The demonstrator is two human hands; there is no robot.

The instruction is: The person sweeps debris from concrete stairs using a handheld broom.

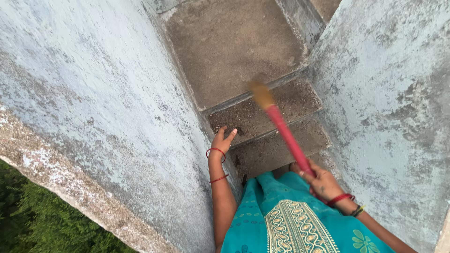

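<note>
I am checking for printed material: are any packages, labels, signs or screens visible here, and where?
None in view: only the bare bluish walls, the dusty concrete steps, and a red-handled broom in the right hand.

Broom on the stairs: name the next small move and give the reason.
Probably draw the broom toward the step's edge: the right hand grips its red handle, the bristles blur above a step speckled with loose dirt, and the left hand braces on the wall.
</note>
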